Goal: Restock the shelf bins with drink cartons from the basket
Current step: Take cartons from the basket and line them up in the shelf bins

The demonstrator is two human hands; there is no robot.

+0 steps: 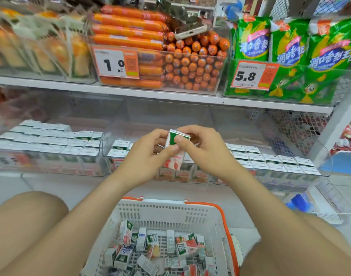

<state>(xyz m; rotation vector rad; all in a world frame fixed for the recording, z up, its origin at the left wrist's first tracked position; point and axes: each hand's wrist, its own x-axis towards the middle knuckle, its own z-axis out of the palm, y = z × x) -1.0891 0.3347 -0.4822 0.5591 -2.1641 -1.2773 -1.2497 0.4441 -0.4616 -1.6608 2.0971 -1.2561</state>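
— Where's the carton (pixel 177 159)?
— Tilted over the front edge of the middle bin (pixel 162 116), pinched by both: left hand (pixel 144 154) on its side, right hand (pixel 202 150) with thumb on the green top.
— Room to set it down?
— Open space behind the bin's standing rows (the hands hide the centre); the upper shelf (pixel 130 92) sits well above.
— The basket (pixel 162 202)?
— Below, between the knees, loose cartons (pixel 150 246) inside.

Lower shelf (pixel 61 183) bears clear bins (pixel 51 156), seemingly three.
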